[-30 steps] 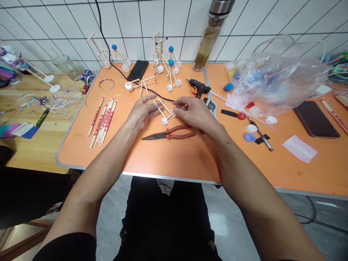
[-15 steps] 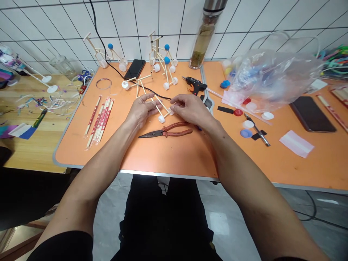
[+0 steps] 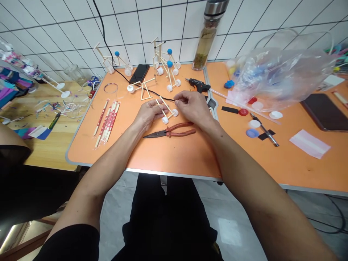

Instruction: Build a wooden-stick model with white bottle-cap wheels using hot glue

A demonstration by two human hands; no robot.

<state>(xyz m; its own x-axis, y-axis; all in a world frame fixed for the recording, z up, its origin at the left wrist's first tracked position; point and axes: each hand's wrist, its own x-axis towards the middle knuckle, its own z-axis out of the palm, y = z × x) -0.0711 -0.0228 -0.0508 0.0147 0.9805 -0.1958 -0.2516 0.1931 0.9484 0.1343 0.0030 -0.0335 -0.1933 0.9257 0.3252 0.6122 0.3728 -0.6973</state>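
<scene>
Watching from afar, I have the left hand grasping a small stick frame with white wheels, set between both hands. The right hand curls just beside it; whether it pinches anything, I can't quite tell. Pliers lie nearer me than the hands.

The head view faces forward, down over table.

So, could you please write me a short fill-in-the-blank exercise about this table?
The stick frame at the left hand has two wheel-like ends coloured ____.
The long-nose pliers point toward the person's ____.
The glue gun lies nearer the ____ hand.
The tabletop under the pliers is ____.

Missing words: white; left; right; orange.
</scene>
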